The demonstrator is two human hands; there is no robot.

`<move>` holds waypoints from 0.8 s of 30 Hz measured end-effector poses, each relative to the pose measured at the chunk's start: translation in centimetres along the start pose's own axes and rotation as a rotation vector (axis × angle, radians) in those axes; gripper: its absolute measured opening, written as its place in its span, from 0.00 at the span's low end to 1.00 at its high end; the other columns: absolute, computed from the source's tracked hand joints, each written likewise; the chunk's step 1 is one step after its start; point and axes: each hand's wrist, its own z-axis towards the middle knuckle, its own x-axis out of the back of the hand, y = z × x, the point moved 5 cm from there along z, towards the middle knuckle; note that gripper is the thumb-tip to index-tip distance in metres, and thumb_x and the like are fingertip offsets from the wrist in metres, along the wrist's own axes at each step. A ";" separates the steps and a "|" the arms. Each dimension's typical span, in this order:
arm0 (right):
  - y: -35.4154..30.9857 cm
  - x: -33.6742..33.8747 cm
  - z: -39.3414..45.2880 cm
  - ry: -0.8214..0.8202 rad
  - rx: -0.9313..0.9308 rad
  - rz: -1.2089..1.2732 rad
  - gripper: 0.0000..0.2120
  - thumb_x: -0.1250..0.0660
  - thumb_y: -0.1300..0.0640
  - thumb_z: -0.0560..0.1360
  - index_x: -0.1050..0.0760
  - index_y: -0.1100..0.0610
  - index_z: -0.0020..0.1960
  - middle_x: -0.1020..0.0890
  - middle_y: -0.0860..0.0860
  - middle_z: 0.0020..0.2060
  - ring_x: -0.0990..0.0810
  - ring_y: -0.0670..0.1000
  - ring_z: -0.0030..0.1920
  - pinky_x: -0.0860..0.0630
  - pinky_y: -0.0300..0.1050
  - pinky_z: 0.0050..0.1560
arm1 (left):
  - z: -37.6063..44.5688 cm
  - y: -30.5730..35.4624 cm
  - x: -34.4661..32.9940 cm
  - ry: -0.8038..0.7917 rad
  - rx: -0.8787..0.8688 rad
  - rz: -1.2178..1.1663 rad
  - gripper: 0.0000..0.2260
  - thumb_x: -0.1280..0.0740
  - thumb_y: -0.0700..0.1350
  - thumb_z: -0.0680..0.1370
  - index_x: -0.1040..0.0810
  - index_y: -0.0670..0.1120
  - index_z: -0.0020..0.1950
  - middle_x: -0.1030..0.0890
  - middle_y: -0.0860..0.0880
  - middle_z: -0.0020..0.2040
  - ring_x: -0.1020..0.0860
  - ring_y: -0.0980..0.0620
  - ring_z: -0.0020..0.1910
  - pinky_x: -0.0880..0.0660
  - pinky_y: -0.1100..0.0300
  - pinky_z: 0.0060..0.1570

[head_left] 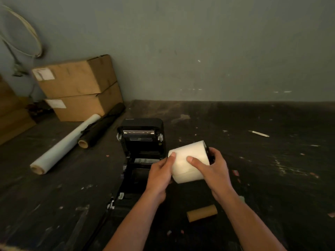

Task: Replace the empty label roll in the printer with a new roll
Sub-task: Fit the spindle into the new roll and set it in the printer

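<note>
At frame centre, the left hand point(160, 172) and right hand point(213, 167) both grip the white label roll point(188, 161), held just right of the open black printer point(140, 142), with 1 empty cardboard core point(202, 213) lying on the dark table point(272, 178) at lower centre.

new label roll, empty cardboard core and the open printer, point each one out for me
new label roll point(188, 160), head view, on its white outer wrap between the thumbs
empty cardboard core point(202, 212), head view, on its brown side
printer point(141, 140), head view, on the raised lid's inner face
</note>
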 end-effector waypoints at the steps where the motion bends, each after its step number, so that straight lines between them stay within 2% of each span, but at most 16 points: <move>1: -0.2 -0.9 0.2 -0.049 0.014 -0.017 0.41 0.24 0.40 0.60 0.36 0.46 0.69 0.27 0.42 0.55 0.26 0.44 0.53 0.26 0.41 0.44 | -0.1 0.1 0.9 0.038 0.024 -0.043 0.10 0.32 0.54 0.75 0.19 0.49 0.49 0.14 0.51 0.41 0.15 0.52 0.42 0.19 0.53 0.41; 4: -0.6 -3.4 0.8 -0.207 0.019 0.009 0.36 0.36 0.31 0.67 0.35 0.46 0.70 0.27 0.47 0.61 0.26 0.47 0.58 0.26 0.51 0.57 | -0.7 0.7 3.9 0.166 0.077 -0.124 0.09 0.32 0.52 0.76 0.21 0.47 0.50 0.16 0.45 0.48 0.17 0.46 0.46 0.19 0.51 0.39; 6: -0.8 -5.1 1.1 -0.266 0.005 0.045 0.26 0.42 0.36 0.74 0.34 0.45 0.69 0.25 0.46 0.57 0.25 0.47 0.57 0.27 0.56 0.60 | -1.1 1.1 5.7 0.201 0.071 -0.151 0.11 0.33 0.52 0.77 0.20 0.46 0.53 0.17 0.43 0.51 0.18 0.45 0.50 0.19 0.49 0.41; 8: -0.9 -7.0 1.3 -0.295 0.017 0.012 0.21 0.43 0.42 0.78 0.35 0.45 0.70 0.26 0.42 0.52 0.25 0.46 0.54 0.27 0.56 0.60 | -1.5 1.6 7.5 0.218 0.040 -0.154 0.14 0.32 0.52 0.76 0.19 0.44 0.55 0.15 0.43 0.51 0.17 0.46 0.49 0.19 0.50 0.42; 12: -0.9 -10.7 0.8 -0.334 0.028 0.014 0.18 0.43 0.49 0.80 0.32 0.46 0.69 0.26 0.51 0.63 0.26 0.51 0.61 0.27 0.60 0.62 | -1.9 2.5 11.5 0.211 0.011 -0.155 0.14 0.31 0.52 0.74 0.18 0.44 0.54 0.14 0.46 0.48 0.16 0.48 0.48 0.19 0.54 0.40; 15: -0.8 -12.8 0.5 -0.297 0.065 0.014 0.10 0.42 0.52 0.80 0.27 0.42 0.57 0.23 0.49 0.57 0.23 0.50 0.58 0.24 0.59 0.58 | -1.5 3.0 14.5 0.147 0.015 -0.135 0.19 0.29 0.52 0.70 0.19 0.44 0.57 0.15 0.46 0.50 0.17 0.48 0.51 0.19 0.53 0.44; 17: -0.3 -14.3 0.1 -0.267 0.041 0.024 0.08 0.42 0.54 0.80 0.27 0.42 0.52 0.22 0.50 0.54 0.22 0.50 0.55 0.21 0.58 0.54 | -1.1 3.5 16.3 0.092 0.012 -0.089 0.20 0.28 0.52 0.69 0.19 0.45 0.58 0.15 0.47 0.51 0.17 0.49 0.51 0.19 0.55 0.44; 24: 1.9 -17.1 -1.0 -0.143 -0.017 0.005 0.06 0.40 0.56 0.79 0.25 0.48 0.51 0.20 0.52 0.52 0.20 0.52 0.53 0.18 0.56 0.48 | 1.5 4.2 20.2 -0.090 0.022 0.066 0.15 0.29 0.45 0.74 0.20 0.45 0.60 0.16 0.47 0.54 0.18 0.51 0.53 0.19 0.55 0.48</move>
